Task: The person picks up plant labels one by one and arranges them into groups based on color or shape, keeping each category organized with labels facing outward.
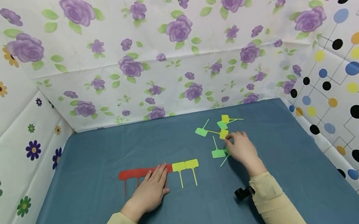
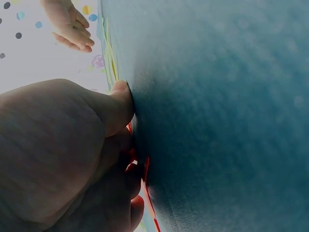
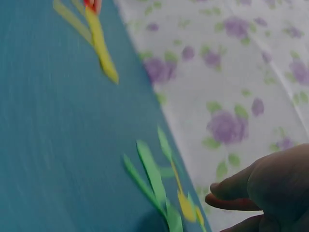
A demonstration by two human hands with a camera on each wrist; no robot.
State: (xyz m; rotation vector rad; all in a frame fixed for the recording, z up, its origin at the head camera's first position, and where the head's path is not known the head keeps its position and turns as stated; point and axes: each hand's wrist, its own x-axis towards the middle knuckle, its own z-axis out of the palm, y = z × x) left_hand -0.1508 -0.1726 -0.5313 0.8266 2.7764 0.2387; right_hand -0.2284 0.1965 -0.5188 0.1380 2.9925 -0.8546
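Note:
My left hand (image 1: 150, 191) rests with its fingers extended on a row of red T-shaped plastic plant labels (image 1: 129, 174), hiding part of them. Two yellow labels (image 1: 185, 165) continue this row to the right, stems toward me. My right hand (image 1: 243, 151) hovers at a loose group of labels, thumb and fingers extended. Just beyond its fingertips lies a yellow label (image 1: 223, 134); the right wrist view shows a gap between them. Left of this hand lies a green label (image 1: 218, 153), and another green piece is partly hidden beneath the hand.
Farther back lie a green label (image 1: 201, 131) and a yellow label (image 1: 225, 118) overlapping another green one. Blue cloth (image 1: 87, 158) covers the table. Patterned sheets (image 1: 162, 87) rise at the back and both sides. Each wrist carries a black camera (image 1: 243, 193).

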